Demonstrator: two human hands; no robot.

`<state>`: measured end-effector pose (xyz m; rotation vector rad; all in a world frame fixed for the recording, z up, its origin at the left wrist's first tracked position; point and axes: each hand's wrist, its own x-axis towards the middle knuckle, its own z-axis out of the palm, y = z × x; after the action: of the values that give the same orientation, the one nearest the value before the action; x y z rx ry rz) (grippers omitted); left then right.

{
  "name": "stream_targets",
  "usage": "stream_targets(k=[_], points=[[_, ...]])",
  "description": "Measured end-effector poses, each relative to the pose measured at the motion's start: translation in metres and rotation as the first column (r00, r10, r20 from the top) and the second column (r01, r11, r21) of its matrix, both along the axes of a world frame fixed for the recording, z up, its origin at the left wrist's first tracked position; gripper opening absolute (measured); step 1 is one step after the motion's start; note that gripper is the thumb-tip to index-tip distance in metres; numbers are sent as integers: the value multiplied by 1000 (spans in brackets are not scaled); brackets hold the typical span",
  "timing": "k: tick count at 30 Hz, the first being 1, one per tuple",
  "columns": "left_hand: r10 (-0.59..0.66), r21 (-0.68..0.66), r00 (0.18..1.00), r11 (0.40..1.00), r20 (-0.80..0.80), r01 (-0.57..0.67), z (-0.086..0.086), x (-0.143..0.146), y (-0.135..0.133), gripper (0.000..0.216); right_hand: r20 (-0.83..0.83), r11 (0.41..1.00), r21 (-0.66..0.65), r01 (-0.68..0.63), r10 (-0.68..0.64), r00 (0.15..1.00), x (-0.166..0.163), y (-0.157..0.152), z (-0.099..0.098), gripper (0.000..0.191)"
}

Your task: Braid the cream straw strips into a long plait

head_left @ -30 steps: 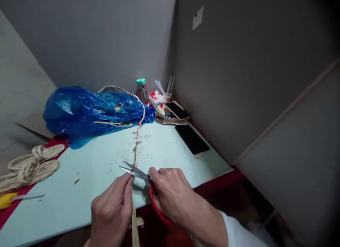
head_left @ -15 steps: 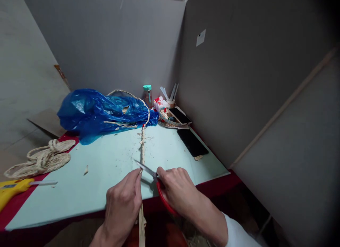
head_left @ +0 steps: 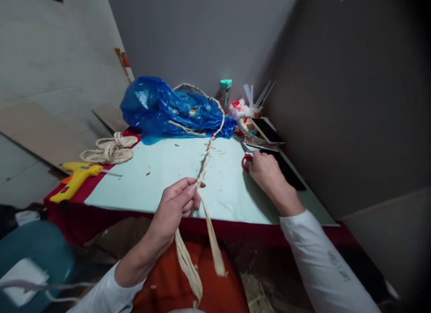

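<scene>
My left hand (head_left: 177,203) pinches the near end of a pale braided straw cord (head_left: 206,159). Two loose flat strands (head_left: 213,241) hang from the pinch over the table's front edge. From there the braid runs away from me to a red tie and loops over a blue plastic bag (head_left: 158,108). On the right side of the table, my right hand (head_left: 269,171) has its fingers closed on red-handled scissors (head_left: 247,161), low over the surface, with the blades pointing away from me. A black phone (head_left: 291,171) lies partly hidden behind this hand.
A yellow glue gun (head_left: 76,180) and straw sandal-like pieces (head_left: 112,151) lie at the left. At the back right stand a green-capped bottle (head_left: 225,85), white sticks (head_left: 264,94) and a second phone (head_left: 267,130). Grey partitions border the table (head_left: 229,200).
My right hand has carried the scissors from the braid to the right. My left hand still pinches the braid, and two strands now hang apart. The view has turned left and down.
</scene>
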<state>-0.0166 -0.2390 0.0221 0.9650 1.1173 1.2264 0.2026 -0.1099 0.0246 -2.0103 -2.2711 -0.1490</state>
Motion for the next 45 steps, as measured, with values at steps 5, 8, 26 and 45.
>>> stream_targets(k=[5,8,26,45], points=[[-92,-41,985,994,147,99,-2,-5,-3,17,-179,973,191,-128,163,970,-11,-22,0,27],[-111,-51,970,991,215,125,0,-4,-4,15,-695,926,19,-378,284,661,-36,-58,5,25],[-202,52,971,976,-129,210,-2,1,-2,15,-969,834,-133,-536,3,246,-62,-92,-4,37],[142,312,499,909,-855,276,16,-13,-3,21,-922,908,-75,-411,94,375,-63,-101,-11,26]])
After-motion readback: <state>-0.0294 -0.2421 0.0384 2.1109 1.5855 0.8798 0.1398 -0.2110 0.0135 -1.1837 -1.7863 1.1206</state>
